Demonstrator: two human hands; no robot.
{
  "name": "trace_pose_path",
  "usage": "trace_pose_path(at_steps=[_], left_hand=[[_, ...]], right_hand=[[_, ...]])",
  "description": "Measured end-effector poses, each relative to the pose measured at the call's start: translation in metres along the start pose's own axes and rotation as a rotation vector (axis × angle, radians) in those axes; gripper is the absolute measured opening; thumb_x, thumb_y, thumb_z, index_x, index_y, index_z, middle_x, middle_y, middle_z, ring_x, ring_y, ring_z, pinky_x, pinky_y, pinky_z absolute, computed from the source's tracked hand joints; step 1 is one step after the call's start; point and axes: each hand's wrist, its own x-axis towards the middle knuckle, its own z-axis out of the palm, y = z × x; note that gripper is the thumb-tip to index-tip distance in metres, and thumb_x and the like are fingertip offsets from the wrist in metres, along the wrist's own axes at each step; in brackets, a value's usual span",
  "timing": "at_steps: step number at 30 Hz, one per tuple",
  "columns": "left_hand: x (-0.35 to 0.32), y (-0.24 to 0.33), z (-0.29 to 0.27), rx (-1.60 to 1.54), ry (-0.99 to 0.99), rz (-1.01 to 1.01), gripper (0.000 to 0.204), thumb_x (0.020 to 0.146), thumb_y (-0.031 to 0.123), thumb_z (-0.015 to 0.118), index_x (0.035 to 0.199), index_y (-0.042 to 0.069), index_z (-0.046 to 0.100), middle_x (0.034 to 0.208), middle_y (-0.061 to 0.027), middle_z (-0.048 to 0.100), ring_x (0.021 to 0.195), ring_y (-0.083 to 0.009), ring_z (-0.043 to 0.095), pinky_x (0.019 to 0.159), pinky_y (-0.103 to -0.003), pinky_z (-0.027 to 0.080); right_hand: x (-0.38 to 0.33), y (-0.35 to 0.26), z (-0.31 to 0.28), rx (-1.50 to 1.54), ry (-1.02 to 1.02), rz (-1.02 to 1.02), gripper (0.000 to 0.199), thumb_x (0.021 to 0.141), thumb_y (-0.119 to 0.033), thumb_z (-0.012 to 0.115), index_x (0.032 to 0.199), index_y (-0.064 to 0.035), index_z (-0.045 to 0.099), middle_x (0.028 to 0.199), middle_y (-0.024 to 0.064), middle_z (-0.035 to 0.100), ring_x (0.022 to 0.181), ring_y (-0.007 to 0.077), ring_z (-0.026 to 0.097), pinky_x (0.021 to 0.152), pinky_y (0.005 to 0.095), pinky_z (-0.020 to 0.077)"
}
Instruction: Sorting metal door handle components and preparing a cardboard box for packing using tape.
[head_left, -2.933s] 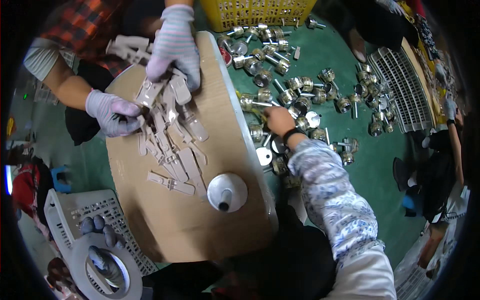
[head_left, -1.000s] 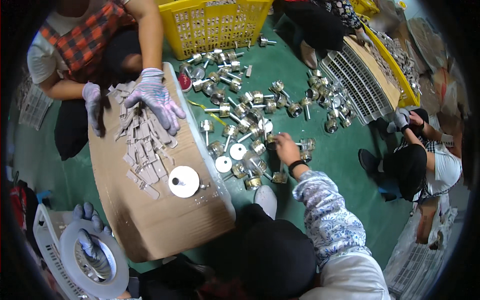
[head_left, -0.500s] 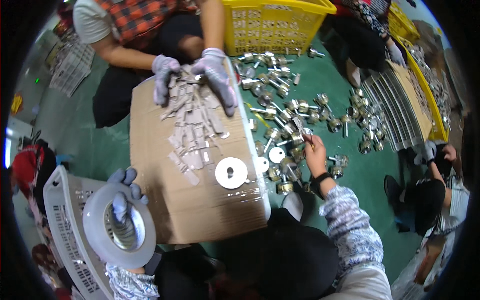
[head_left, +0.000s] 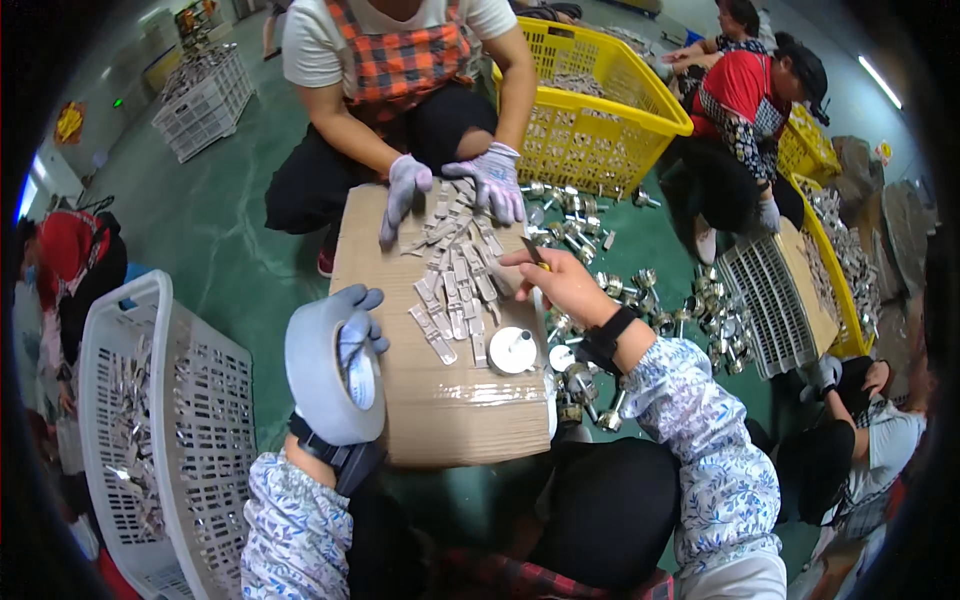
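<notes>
My left hand (head_left: pixel 354 338), in a grey glove, is hooked through the core of a wide roll of clear tape (head_left: pixel 315 365) above the cardboard's left edge. My bare right hand (head_left: pixel 572 288) is closed around a small knife (head_left: pixel 537 254) with a dark blade and a bit of yellow. It hovers over the right side of the cardboard (head_left: pixel 400 425), just right of a pile of flat grey metal pieces (head_left: pixel 455 295). Nearer me lies a white disc (head_left: pixel 511 352) with a dark metal stem. The glove's palm is hidden behind the tape.
Across from me, a co-worker's gloved hands (head_left: pixel 492 180) rest at the pile's far end. Several round metal parts with stems (head_left: pixel 725 320) lie on the green floor to the right. A white basket (head_left: pixel 215 400) stands left, a yellow crate (head_left: pixel 610 135) behind, a grey rack (head_left: pixel 765 300) farther right.
The view has tilted up. My right hand has come left with the knife, from the floor parts to above the cardboard. My left hand has brought the tape roll up and right.
</notes>
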Motion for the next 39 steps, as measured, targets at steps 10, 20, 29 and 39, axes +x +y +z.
trace_pose_path(at_steps=[10,20,29,39], left_hand=[[0.023,-0.011,-0.015,-0.248,-0.147,-0.008,0.044,0.089,0.011,0.063,0.127,-0.004,0.045,0.119,-0.0170,0.055,0.080,-0.0128,0.059,0.071,-0.028,0.053],[0.050,-0.026,-0.026,-0.489,-0.266,-0.072,0.051,0.091,0.019,0.063,0.131,-0.002,0.040,0.123,-0.0162,0.051,0.081,-0.0158,0.059,0.070,-0.031,0.054],[0.064,-0.023,-0.051,-0.626,-0.278,-0.066,0.052,0.092,0.022,0.062,0.133,0.002,0.038,0.128,-0.0166,0.047,0.086,-0.0187,0.057,0.074,-0.035,0.053],[0.080,-0.030,-0.075,-0.683,-0.387,-0.079,0.054,0.096,0.029,0.053,0.143,0.012,0.033,0.133,-0.0075,0.049,0.089,-0.0162,0.056,0.078,-0.034,0.051]], right_hand=[[-0.102,-0.074,0.066,0.089,-0.034,-0.023,0.019,0.096,-0.016,0.049,0.104,-0.0039,0.062,0.085,-0.0008,0.064,0.068,0.0067,0.055,0.060,0.0216,0.0444],[-0.174,-0.052,0.166,-0.027,-0.359,-0.149,0.015,0.091,-0.013,0.055,0.099,-0.0028,0.062,0.085,0.0110,0.065,0.079,0.0261,0.063,0.074,0.0344,0.0491],[-0.151,-0.016,0.165,-0.309,-0.238,-0.327,0.018,0.088,-0.018,0.055,0.097,-0.0050,0.063,0.092,0.0133,0.066,0.087,0.0341,0.062,0.076,0.0411,0.0494],[-0.140,0.001,0.168,-0.550,-0.252,-0.407,0.013,0.084,-0.014,0.054,0.090,-0.0035,0.059,0.086,0.0160,0.064,0.082,0.0366,0.062,0.070,0.0458,0.0495]])
